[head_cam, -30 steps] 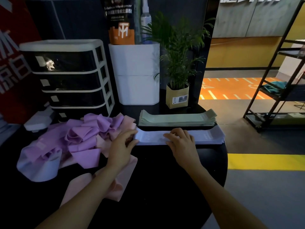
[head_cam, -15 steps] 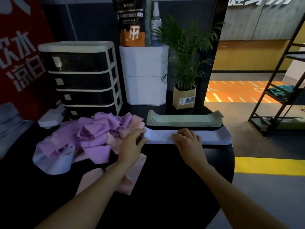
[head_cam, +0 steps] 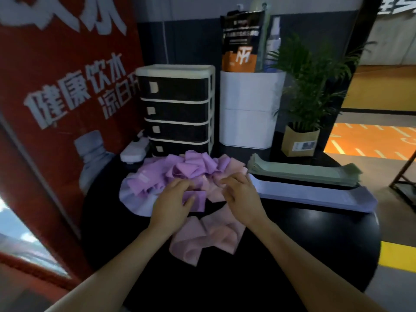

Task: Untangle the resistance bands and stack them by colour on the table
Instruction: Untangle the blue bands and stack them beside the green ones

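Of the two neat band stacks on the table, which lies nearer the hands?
The pale lilac stack, at the table's front edge beside the right hand; the green stack lies behind it.

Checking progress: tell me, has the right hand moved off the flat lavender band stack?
Yes. The right hand moved left, off the flat lavender band stack, onto the tangled purple-pink pile.

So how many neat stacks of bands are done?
2: a green stack at the table's far right, and a lavender stack just in front. The tangled pile remains unsorted.
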